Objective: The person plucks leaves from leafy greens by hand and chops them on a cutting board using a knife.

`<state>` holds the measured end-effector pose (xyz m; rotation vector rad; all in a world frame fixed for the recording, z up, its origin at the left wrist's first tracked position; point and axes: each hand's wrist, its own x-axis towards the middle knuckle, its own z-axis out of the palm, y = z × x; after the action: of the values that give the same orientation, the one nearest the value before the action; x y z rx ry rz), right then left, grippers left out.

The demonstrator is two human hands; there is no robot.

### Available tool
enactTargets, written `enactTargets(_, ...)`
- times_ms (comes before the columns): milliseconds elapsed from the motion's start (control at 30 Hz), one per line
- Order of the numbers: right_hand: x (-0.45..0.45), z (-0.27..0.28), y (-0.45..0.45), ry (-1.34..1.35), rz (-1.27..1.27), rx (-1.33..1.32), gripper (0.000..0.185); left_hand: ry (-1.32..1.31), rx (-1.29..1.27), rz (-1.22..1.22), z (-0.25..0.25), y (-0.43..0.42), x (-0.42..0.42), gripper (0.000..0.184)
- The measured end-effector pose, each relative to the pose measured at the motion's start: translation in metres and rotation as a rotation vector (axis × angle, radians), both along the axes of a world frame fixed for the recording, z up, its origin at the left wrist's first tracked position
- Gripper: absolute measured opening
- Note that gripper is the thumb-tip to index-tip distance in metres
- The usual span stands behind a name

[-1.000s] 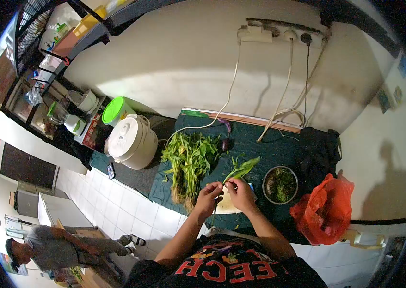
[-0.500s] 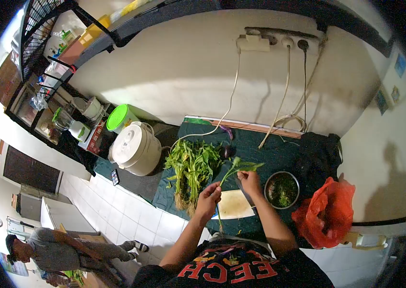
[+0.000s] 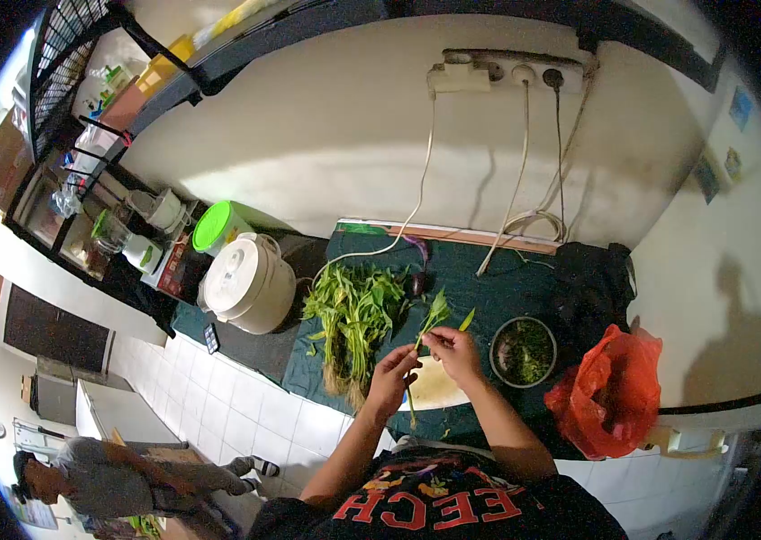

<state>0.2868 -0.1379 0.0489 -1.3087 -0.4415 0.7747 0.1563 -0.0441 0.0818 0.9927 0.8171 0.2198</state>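
Observation:
My left hand (image 3: 390, 379) grips the stem of a leafy green stalk (image 3: 435, 310), whose lower end hangs below the fingers. Close beside it, my right hand (image 3: 455, 354) pinches the same stalk higher up, near the leaves. A narrow yellowish-green leaf (image 3: 468, 319) sticks out behind the right hand. Under both hands lies a pale cutting board (image 3: 436, 390), partly hidden by them. A bunch of leafy greens with roots (image 3: 353, 310) rests to the left. To the right stands a metal bowl (image 3: 554, 355) with cut greens inside.
A red plastic bag (image 3: 610, 391) sits at the table's right end. An eggplant (image 3: 417, 283) lies behind the greens. A white rice cooker (image 3: 253, 283) and a green-lidded container (image 3: 215, 227) stand left. Cords hang from the wall sockets (image 3: 462, 77). Another person (image 3: 110, 472) is at lower left.
My right hand has moved left and closer to my left hand, now pinching the stalk near its leaves. The view has shifted slightly. The bunch and bowl stay in place.

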Motion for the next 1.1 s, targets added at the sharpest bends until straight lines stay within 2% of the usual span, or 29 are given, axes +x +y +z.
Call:
enactTargets(33,0.001,0.002,-0.002,-0.004,-0.006,0.003,0.022,-0.004,0.003,-0.006,0.003,-0.001,0.002,0.023)
enactTargets(100,0.0,0.004,-0.006,-0.211,-0.037,-0.095,0.022,-0.022,0.016,-0.009,0.006,-0.003,0.005,0.022)
enactTargets(200,-0.007,0.006,-0.008,-0.365,-0.095,-0.103,0.022,-0.109,0.107,-0.041,-0.013,0.006,0.006,0.02)
enactTargets(333,-0.015,0.01,-0.01,-0.46,-0.125,-0.065,0.02,-0.099,0.095,0.008,-0.013,0.003,0.005,0.019)
enactTargets(400,-0.02,0.007,-0.01,-0.677,-0.164,-0.151,0.014,-0.094,0.106,0.023,-0.009,-0.003,0.006,0.018)
enactTargets(500,-0.029,0.004,-0.01,-0.802,-0.179,-0.182,0.01,-0.097,0.111,0.041,-0.014,-0.007,0.004,0.017)
enactTargets(533,-0.032,0.01,-0.012,-0.764,-0.156,-0.203,0.013,-0.104,0.105,0.046,-0.017,-0.008,0.002,0.017)
enactTargets(567,-0.032,0.0,-0.012,-0.765,-0.155,-0.201,0.013,-0.105,0.106,0.049,-0.021,-0.008,0.002,0.017)
enactTargets(633,-0.029,-0.045,-0.007,-0.815,-0.335,-0.26,0.011,-0.181,0.075,0.042,-0.024,-0.006,-0.002,0.016)
enactTargets(667,-0.029,-0.07,-0.005,-0.718,-0.382,-0.382,0.008,-0.183,0.08,0.047,-0.02,-0.006,-0.003,0.016)
enactTargets(733,-0.014,-0.096,-0.001,-0.108,-0.414,-0.018,0.013,-0.106,0.258,0.066,-0.011,-0.006,-0.003,0.016)
enactTargets(767,-0.01,-0.099,-0.004,-0.519,-0.424,-0.194,0.016,-0.105,0.261,0.073,-0.012,-0.004,-0.003,0.016)
enactTargets(800,0.003,-0.096,-0.004,-0.539,-0.361,-0.171,0.019,-0.106,0.257,0.069,-0.015,-0.002,-0.006,0.016)
enactTargets(833,0.012,-0.095,-0.001,-0.533,-0.356,-0.174,0.019,-0.105,0.252,0.063,-0.013,-0.002,-0.009,0.017)
enactTargets(900,0.029,-0.094,0.006,-0.408,-0.18,-0.278,0.021,-0.105,0.24,0.063,-0.012,-0.006,-0.013,0.018)
enactTargets(933,0.036,-0.095,0.005,-0.317,-0.012,-0.349,0.022,-0.09,0.282,0.046,-0.01,-0.007,-0.013,0.016)
enactTargets(967,0.037,-0.096,0.005,-0.318,-0.017,-0.346,0.022,-0.077,0.327,0.027,-0.009,-0.006,-0.012,0.015)
enactTargets(1033,0.039,-0.077,0.002,-0.136,0.306,-0.618,0.025,-0.033,0.335,0.013,-0.003,-0.009,-0.013,0.017)
enactTargets(1067,0.038,-0.067,-0.001,-0.138,0.303,-0.615,0.025,0.014,0.334,0.004,-0.002,-0.009,-0.013,0.019)
enactTargets(1100,0.032,-0.046,-0.005,-0.042,0.247,-0.401,0.025,0.014,0.333,0.004,-0.001,-0.009,-0.012,0.019)
